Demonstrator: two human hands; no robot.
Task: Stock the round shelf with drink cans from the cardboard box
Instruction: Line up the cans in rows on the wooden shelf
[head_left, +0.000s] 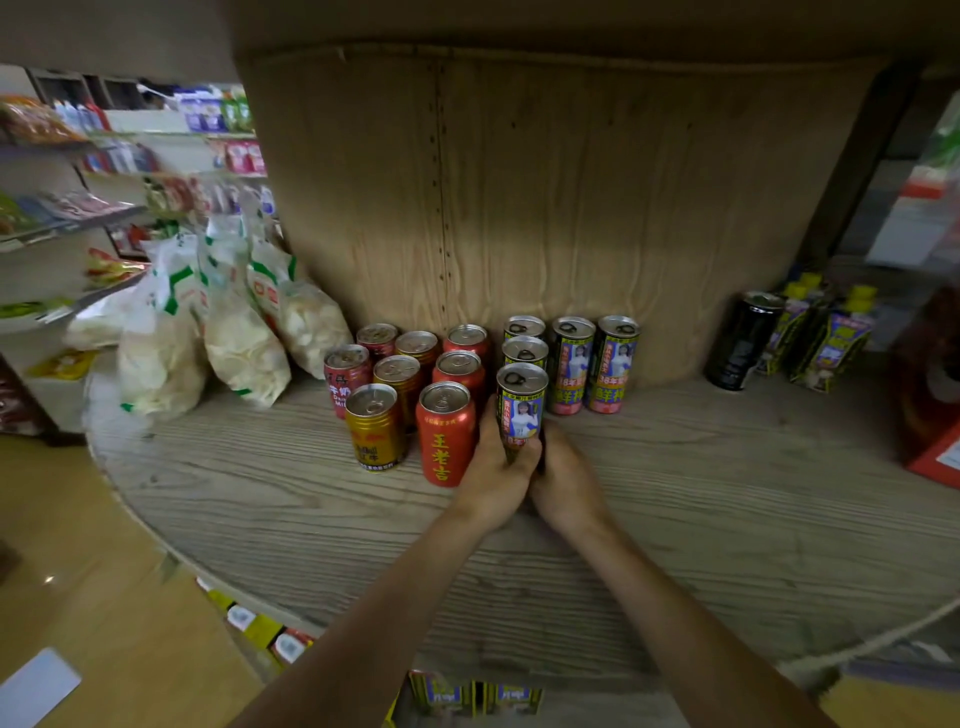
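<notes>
Shelf (727, 519): round, wood-grain | shop racks (78, 218): left, stocked | floor (104, 597): tan

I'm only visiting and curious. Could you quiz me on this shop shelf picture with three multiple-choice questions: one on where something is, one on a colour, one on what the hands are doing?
1. Where do the white snack bags lie relative to the cans?
A. left of them
B. right of them
C. on top of them

2. What colour is the front can just left of the picture-label can?
A. green
B. red
C. white

3. What holds the picture-label can?
A. nothing
B. one hand
C. both hands

Answers:
1 A: the bags lean at the left side of the shelf.
2 B: its body is red with yellow characters.
3 C: the left hand and right hand both grip it.
</notes>
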